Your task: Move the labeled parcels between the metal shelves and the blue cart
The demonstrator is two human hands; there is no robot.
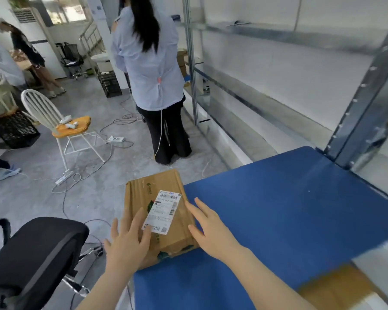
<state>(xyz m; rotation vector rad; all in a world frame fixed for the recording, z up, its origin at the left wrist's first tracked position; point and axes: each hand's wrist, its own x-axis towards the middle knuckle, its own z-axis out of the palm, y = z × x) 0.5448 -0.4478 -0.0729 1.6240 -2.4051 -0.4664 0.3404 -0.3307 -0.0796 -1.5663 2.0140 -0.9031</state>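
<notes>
The left hand [127, 245] lies flat on top of a cardboard parcel [143, 186], fingers straight and spread, with the fingertips touching the lower corner of its white shipping label [162, 211]. The right hand [211, 229] is also open, its straight fingers laid against the parcel's right edge. Neither hand curls round anything.

The parcel is at the left edge of the blue cart [289, 209], label up, with part of it reaching past the edge over the floor. Whether it rests fully on the cart cannot be told.

The metal shelves [267, 86] run along the right, just beyond the cart. A second brown box [336, 287], blurred, shows at the lower right. A person in a pale shirt [148, 59] stands facing the shelves, a white chair [61, 124] is on the left, and a black office chair [38, 253] is near the left arm.
</notes>
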